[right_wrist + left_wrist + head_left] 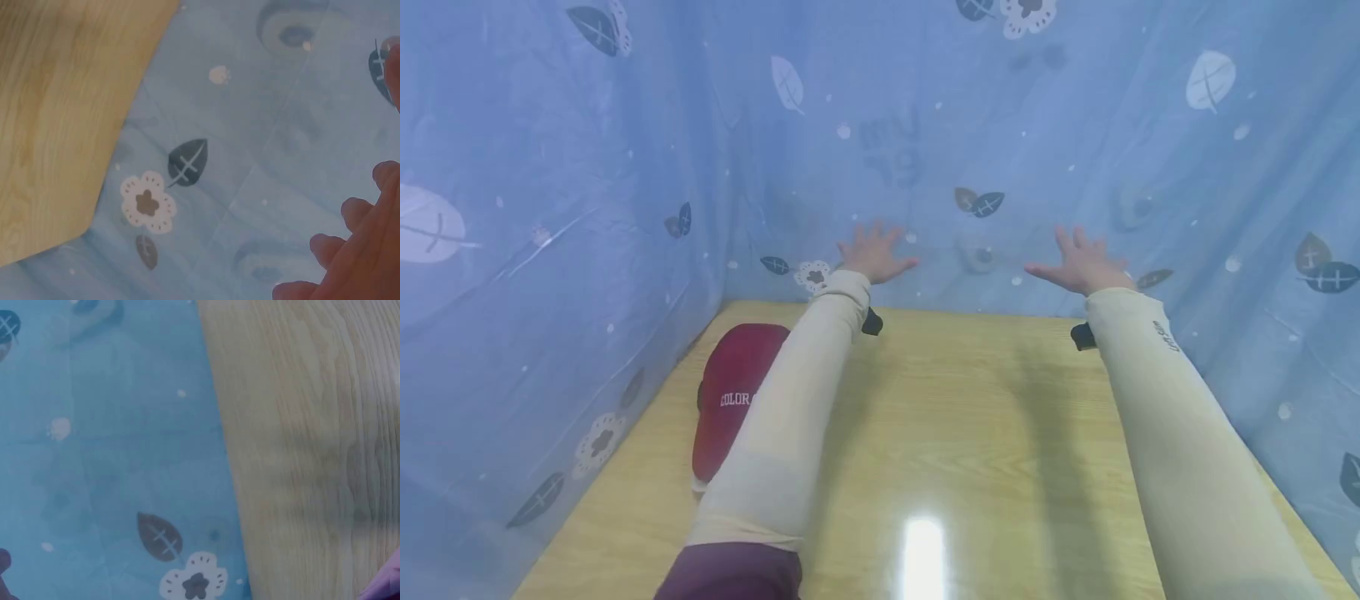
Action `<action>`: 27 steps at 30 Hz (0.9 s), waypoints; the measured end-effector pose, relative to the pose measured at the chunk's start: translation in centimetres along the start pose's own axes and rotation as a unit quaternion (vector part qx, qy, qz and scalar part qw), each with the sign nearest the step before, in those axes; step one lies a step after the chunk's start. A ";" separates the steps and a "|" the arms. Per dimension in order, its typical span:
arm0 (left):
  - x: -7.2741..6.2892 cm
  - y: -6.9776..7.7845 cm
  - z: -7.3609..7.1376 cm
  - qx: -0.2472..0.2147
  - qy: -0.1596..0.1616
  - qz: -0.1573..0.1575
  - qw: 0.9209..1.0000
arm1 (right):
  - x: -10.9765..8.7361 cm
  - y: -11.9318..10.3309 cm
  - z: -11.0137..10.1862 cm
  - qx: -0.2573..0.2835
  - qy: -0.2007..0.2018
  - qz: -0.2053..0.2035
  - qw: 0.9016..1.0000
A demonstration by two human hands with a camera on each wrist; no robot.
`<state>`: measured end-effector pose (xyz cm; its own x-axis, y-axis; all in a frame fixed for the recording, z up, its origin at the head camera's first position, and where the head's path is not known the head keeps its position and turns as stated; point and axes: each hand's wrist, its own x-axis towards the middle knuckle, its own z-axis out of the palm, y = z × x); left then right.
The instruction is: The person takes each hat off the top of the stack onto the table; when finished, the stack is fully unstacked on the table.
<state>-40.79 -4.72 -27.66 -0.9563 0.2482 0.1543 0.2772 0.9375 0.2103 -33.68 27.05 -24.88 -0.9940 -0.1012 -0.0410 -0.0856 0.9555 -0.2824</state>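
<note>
The head view is showing a person's left hand (874, 252) and right hand (1081, 262) hovering well apart, beyond the far edge of the wood-grained bench (947, 433) and in front of a blue curtain (880, 108). The fingers of both hands are spreading wide and holding nothing; whether any fingertip is touching the curtain, one cannot tell. A cream arm sleeve (782, 417) is covering the left forearm, with a purple garment sleeve (730, 571) showing below it, and a second cream sleeve (1195, 458) is covering the right forearm. A dark red baseball cap (730, 392) is lying on the left part of the bench, near the curtain's left side, and the left forearm is partly hiding it and its white lettering. In the left wrist view, the curtain is filling the left side, carrying a brown leaf print (159, 537) beside a white flower print (195, 578), while the bench is occupying the right. Only slivers of the hand are appearing in the lower corners. In the right wrist view, the right hand's fingers are standing apart and empty at the right side, and a corner of the bench is showing at left.
</note>
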 end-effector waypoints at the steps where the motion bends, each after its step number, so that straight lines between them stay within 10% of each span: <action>1: -0.1 -0.4 -0.2 0.005 0.000 0.004 1.000 | 0.1 -0.2 0.1 0.006 -0.001 -0.007 1.000; 8: -1.9 -4.4 -1.9 -0.015 -0.018 0.032 0.999 | 1.0 -2.7 1.1 0.004 -0.002 -0.056 0.998; 16: -6.3 -9.2 -4.5 -0.163 -0.043 0.049 0.984 | 2.3 -7.1 4.1 -0.013 0.056 -0.113 0.992; 27: -16.4 -17.8 -3.5 -0.206 -0.005 0.018 0.978 | 1.7 -14.6 15.3 0.085 0.070 -0.174 0.979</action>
<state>-29.66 -26.30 -30.58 -0.9455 0.2839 0.1593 0.3226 0.7510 0.5762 -33.09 8.65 -35.45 -0.9070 -0.3626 0.2141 -0.4204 0.8087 -0.4114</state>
